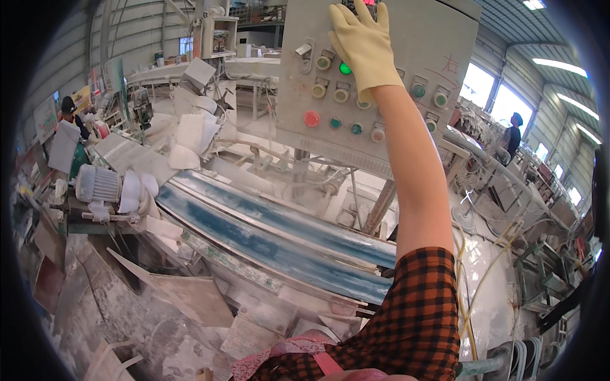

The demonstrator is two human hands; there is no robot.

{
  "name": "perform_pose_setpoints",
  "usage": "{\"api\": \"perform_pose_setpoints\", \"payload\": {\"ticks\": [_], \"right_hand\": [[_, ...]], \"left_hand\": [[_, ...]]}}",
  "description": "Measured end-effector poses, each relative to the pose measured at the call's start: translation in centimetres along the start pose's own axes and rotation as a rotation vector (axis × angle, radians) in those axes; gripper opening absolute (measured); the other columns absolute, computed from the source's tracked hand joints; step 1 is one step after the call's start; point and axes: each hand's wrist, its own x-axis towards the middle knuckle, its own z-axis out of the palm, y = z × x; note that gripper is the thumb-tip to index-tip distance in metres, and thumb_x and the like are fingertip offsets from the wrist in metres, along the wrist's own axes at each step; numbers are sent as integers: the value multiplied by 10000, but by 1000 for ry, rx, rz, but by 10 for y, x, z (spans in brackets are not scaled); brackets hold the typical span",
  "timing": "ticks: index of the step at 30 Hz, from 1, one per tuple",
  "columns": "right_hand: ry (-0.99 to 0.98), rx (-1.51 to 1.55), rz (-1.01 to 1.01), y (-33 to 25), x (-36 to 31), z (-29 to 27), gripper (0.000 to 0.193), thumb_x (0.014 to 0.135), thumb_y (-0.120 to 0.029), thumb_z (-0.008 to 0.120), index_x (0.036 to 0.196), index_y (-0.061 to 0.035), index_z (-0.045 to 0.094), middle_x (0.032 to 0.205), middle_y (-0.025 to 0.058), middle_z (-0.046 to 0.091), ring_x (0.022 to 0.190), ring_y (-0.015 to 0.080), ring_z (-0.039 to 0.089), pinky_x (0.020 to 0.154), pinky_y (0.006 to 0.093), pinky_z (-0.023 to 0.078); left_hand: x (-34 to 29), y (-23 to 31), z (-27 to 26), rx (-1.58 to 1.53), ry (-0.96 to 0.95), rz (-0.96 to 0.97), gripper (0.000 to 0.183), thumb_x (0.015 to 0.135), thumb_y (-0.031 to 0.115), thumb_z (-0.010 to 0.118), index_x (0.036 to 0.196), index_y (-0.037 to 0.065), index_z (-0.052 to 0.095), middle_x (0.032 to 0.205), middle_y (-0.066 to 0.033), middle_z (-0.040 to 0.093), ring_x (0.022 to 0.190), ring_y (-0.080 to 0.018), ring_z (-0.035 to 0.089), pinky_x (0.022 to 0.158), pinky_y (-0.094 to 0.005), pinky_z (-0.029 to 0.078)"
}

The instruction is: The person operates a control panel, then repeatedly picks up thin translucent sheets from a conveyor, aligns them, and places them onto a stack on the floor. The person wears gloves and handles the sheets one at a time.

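Pink strap (327, 363) over checked shirt (419, 298); cream-gloved right hand (363, 47), fingers spread open, near upper edge of grey control cabinet (422, 38).

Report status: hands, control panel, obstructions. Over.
Right hand gloved, fingers extended, up at control panel; contact unclear. Left hand out of view. Green button lit. Right hand and forearm block part of panel.

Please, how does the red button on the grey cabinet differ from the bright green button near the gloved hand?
Size: the red button looks wider than the bright green button.
Light: the green button appears to glow, while the red button looks duller.
Place: the green button sits right beside the gloved right hand; the red button is lower and farther left.
Both are round, on the front of the grey cabinet.
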Motion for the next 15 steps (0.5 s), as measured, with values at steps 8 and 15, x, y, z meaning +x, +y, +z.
{"api": "perform_pose_setpoints", "payload": {"ticks": [8,15], "right_hand": [[-73,-1,78,-6,11,25,494,936,-294,622,1386,-88,620,1419,39,662,1463,319,475,1269,598,228],[-73,31,56,6,-5,2,482,931,-287,625,1362,-71,621,1358,64,690,1458,328,476,1269,600,236]], "left_hand": [[-7,-6,5,-4,28,-9,439,872,383,692,1094,8,745,1020,-167,737,943,-268,662,869,-449,527],[-11,-20,8,2,36,-4,441,871,389,697,1095,12,747,1026,-168,736,952,-272,660,879,-455,526]]}}
